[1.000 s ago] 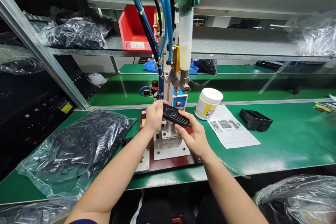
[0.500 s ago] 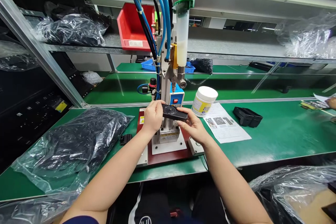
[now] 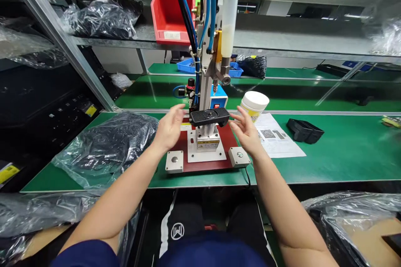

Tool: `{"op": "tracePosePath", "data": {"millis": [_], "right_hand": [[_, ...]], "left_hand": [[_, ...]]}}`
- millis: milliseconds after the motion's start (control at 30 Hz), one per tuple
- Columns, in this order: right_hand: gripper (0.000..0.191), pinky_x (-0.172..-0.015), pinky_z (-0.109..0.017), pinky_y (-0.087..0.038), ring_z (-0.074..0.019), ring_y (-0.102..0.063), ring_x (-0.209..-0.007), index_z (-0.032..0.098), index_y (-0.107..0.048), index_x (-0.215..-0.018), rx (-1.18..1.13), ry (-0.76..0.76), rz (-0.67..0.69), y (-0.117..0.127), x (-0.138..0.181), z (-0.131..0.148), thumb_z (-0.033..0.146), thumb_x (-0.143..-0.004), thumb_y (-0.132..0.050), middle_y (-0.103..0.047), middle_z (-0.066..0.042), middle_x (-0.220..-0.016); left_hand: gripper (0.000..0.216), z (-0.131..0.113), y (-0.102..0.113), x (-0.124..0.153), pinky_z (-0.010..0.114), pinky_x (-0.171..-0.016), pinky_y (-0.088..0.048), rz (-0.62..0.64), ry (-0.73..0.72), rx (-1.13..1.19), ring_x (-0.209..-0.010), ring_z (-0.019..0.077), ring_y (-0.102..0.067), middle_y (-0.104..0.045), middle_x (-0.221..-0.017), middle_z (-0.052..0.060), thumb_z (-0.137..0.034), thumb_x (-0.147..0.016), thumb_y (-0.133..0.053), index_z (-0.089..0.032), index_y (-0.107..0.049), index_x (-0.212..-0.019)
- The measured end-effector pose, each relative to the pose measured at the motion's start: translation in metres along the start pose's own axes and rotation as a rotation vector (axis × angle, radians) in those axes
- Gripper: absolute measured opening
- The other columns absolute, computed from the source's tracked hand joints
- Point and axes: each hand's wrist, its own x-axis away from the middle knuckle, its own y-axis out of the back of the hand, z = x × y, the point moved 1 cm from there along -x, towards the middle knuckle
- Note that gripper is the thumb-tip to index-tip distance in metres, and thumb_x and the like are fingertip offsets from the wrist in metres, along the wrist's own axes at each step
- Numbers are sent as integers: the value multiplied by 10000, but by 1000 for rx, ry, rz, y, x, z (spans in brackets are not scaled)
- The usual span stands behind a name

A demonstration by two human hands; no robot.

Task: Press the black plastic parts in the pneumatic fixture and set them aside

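Head view: the black ribbed rectangular plastic part (image 3: 209, 116) is seated on the metal pedestal (image 3: 206, 138) of the dispensing stand, directly below the dispensing needle (image 3: 215, 87). The left hand (image 3: 169, 129) and right hand (image 3: 247, 131) are held apart from the part on either side, fingers spread, nothing gripped. Should the part be seated crooked, or be brushed by a finger, fluid could be deposited off-centre.
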Motion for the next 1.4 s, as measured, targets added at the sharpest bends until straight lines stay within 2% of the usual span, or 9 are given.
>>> {"op": "tracePosePath", "data": {"millis": [100, 233, 400, 533, 633, 733, 933, 1133, 1400], "right_hand": [[390, -884, -417, -531, -215, -663, -984, 200, -595, -1199, 102, -53, -231, 26, 36, -10, 412, -873, -616, -691, -110, -1068], [269, -804, -395, -549, -207, -683, -828, 191, -682, -996, 197, -154, -330, 43, 91, -20, 418, -863, -626, -715, -78, -907], [232, -765, -367, -547, -201, -676, -792, 203, -680, -1020, 227, -140, -243, 21, 124, -17, 373, -875, -617, -714, -72, -906], [201, -732, -346, -553, -201, -684, -770, 205, -677, -1006, 267, -65, -159, 13, 124, -6, 347, -885, -600, -719, -69, -888], [187, -707, -330, -562, -201, -690, -761, 205, -676, -987, 293, -34, -174, 17, 126, 1, 339, -891, -587, -724, -64, -881], [177, -683, -322, -568, -195, -690, -724, 205, -674, -978, 310, -28, -195, 19, 130, 5, 331, -895, -581, -727, -58, -861], [145, -662, -292, -568, -180, -684, -723, 209, -673, -968, 311, 51, -156, 14, 139, 17, 274, -907, -558, -715, -43, -838], [160, -650, -276, -586, -185, -702, -722, 215, -674, -992, 330, 4, -162, 29, 158, 15, 276, -915, -548, -725, -45, -855], [154, -650, -256, -590, -178, -705, -718, 220, -677, -985, 291, -23, -162, 33, 167, 8, 281, -911, -557, -727, -35, -849]], "left_hand": [[364, 21, 46, 26, 277, -780, -490, -88, 100, -74, -887, 175, -630, -690, -923, 34, -494, -929, -461, -189, -660, -946], [227, 49, 82, 89, 283, -634, -487, 83, 217, -269, -690, 173, -611, -679, -776, -9, -435, -859, -577, -232, -656, -795], [134, 88, 68, 153, 425, -727, -531, 196, 51, -564, -832, 280, -633, -672, -877, 51, -378, -838, -565, -289, -665, -852], [174, 108, 60, 166, 464, -674, -521, 132, -14, -633, -752, 292, -607, -632, -773, 50, -307, -866, -489, -314, -640, -780], [124, 91, 63, 152, 518, -771, -530, 12, -44, -557, -856, 303, -619, -624, -882, 40, -299, -880, -485, -325, -602, -848], [102, 45, 57, 117, 544, -945, -485, -147, -119, -466, -1071, 296, -588, -584, -1147, 52, -260, -894, -494, -310, -565, -948], [84, -42, -5, 19, 425, -998, -470, -16, -460, -330, -1152, 241, -559, -577, -1178, 103, -197, -900, -489, -208, -570, -920], [80, -54, -49, -21, 452, -926, -480, 266, -358, -354, -1133, 270, -572, -563, -1244, 115, -209, -874, -493, -197, -556, -826], [103, -60, -48, -22, 404, -778, -496, 250, -343, -514, -940, 273, -610, -672, -980, 83, -306, -855, -540, -216, -564, -809]]}}
